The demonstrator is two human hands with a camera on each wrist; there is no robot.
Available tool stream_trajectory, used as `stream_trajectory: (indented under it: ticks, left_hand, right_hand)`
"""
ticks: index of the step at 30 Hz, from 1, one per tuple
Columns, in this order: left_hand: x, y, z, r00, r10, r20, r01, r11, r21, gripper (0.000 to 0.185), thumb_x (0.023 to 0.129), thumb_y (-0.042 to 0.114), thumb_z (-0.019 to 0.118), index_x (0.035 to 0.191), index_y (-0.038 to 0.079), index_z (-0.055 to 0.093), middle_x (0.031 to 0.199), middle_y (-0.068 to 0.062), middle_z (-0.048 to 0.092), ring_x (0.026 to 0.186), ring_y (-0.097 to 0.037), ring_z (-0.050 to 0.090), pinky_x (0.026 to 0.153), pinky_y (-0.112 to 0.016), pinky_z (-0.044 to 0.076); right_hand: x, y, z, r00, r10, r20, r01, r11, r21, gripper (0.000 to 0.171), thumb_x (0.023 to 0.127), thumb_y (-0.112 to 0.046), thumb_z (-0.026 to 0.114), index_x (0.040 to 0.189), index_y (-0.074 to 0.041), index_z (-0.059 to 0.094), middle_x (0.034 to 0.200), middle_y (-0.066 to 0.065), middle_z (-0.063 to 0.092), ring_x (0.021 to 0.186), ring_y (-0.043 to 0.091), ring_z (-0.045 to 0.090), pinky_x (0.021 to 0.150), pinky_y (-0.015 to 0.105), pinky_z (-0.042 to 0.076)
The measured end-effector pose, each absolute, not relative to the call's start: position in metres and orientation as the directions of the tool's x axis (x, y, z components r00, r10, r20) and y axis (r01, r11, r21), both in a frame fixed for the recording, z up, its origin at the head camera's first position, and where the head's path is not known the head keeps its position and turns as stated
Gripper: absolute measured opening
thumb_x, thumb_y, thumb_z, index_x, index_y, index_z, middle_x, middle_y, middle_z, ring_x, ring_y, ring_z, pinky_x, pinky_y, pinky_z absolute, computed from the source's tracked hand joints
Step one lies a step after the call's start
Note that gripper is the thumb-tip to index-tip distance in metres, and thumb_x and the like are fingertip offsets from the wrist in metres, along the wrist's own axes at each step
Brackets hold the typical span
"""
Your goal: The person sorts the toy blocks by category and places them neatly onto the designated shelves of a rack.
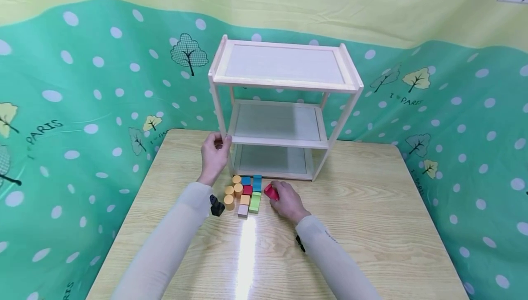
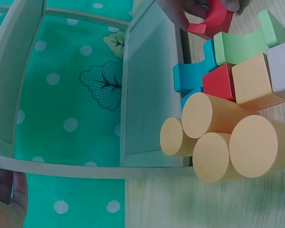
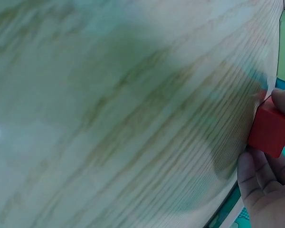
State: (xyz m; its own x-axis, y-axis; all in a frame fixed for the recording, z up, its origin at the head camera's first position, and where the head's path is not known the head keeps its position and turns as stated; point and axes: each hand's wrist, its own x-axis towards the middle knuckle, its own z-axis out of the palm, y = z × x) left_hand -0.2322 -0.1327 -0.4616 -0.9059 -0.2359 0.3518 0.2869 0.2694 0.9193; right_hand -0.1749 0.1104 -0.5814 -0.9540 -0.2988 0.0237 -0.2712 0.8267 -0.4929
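My left hand (image 1: 215,153) grips the left front post of a white wooden shelf rack (image 1: 276,144); in the left wrist view its fingers (image 2: 5,183) meet the post. A red arch-shaped block (image 1: 271,192) is pinched between the thumb and fingers of my right hand (image 1: 287,202), low over the table in front of the rack. Left of it stands a close cluster of blocks: a green arch block (image 2: 242,45), a blue arch block (image 2: 194,73), a red cube (image 2: 219,81), an orange cube (image 2: 256,80), a pale lilac cube (image 1: 243,210) and several tan cylinders (image 2: 254,146).
The rack has a top panel (image 1: 284,63) and two lower shelves. Wood-grain table (image 1: 350,226) surrounds the blocks. A green dotted curtain (image 1: 99,84) hangs behind and at both sides. Black wrist devices sit at both sleeves.
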Motion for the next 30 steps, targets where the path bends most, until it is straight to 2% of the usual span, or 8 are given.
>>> stream_trajectory:
  ticks: [6,10,16,23,25,30]
  left_hand:
    - [-0.216,-0.127,-0.438,-0.903,-0.230,0.362,0.293,0.284,0.913,0.021,0.095,0.007,0.058,0.103,-0.013,0.057,0.094,-0.025,0.060,0.082,-0.032,0.057,0.068,-0.018,0.047]
    - [-0.213,-0.126,-0.434,-0.904,-0.232,0.359,0.289,0.289,0.913,0.021,0.095,0.007,0.058,0.103,-0.012,0.057,0.094,-0.024,0.060,0.082,-0.030,0.057,0.068,-0.018,0.047]
    - [-0.229,-0.134,-0.459,-0.908,-0.242,0.343,0.275,0.274,0.922,0.025,0.096,0.014,0.059,0.105,-0.009,0.058,0.095,-0.022,0.060,0.082,-0.030,0.057,0.067,-0.020,0.047]
    - [-0.231,-0.136,-0.464,-0.911,-0.245,0.332,0.268,0.261,0.928,0.030,0.095,0.027,0.061,0.103,-0.002,0.059,0.094,-0.015,0.061,0.082,-0.024,0.058,0.070,-0.025,0.050]
    - [-0.230,-0.135,-0.463,-0.911,-0.243,0.333,0.267,0.265,0.926,0.029,0.095,0.027,0.060,0.103,-0.001,0.059,0.093,-0.013,0.061,0.081,-0.021,0.058,0.070,-0.025,0.051]
    - [-0.216,-0.128,-0.439,-0.921,-0.228,0.315,0.253,0.262,0.931,0.023,0.096,0.014,0.058,0.104,-0.007,0.057,0.095,-0.019,0.060,0.084,-0.027,0.058,0.072,-0.027,0.050]
  right_hand:
    - [-0.176,0.113,-0.581,-0.947,-0.322,0.021,-0.290,0.821,-0.492,0.055,0.081,-0.016,0.074,0.132,-0.011,0.052,0.111,0.008,0.059,0.097,0.020,0.054,0.082,0.035,0.051]
    - [-0.176,0.113,-0.580,-0.942,-0.335,0.029,-0.305,0.815,-0.493,0.053,0.081,-0.014,0.074,0.130,-0.011,0.053,0.110,0.008,0.059,0.096,0.020,0.054,0.081,0.035,0.051]
    - [-0.176,0.112,-0.580,-0.944,-0.330,0.009,-0.292,0.821,-0.490,0.051,0.081,-0.012,0.074,0.129,-0.013,0.054,0.109,0.007,0.058,0.094,0.018,0.053,0.081,0.034,0.051]
    - [-0.176,0.111,-0.580,-0.942,-0.335,0.015,-0.300,0.820,-0.487,0.051,0.081,-0.010,0.073,0.128,-0.015,0.054,0.108,0.007,0.058,0.095,0.020,0.054,0.081,0.035,0.051]
    - [-0.175,0.111,-0.580,-0.941,-0.338,0.017,-0.303,0.817,-0.491,0.051,0.081,-0.008,0.073,0.129,-0.015,0.054,0.108,0.007,0.059,0.096,0.020,0.054,0.081,0.035,0.051]
    - [-0.175,0.112,-0.580,-0.942,-0.336,0.014,-0.298,0.813,-0.500,0.053,0.081,-0.008,0.073,0.129,-0.015,0.054,0.108,0.007,0.058,0.095,0.019,0.053,0.080,0.033,0.050]
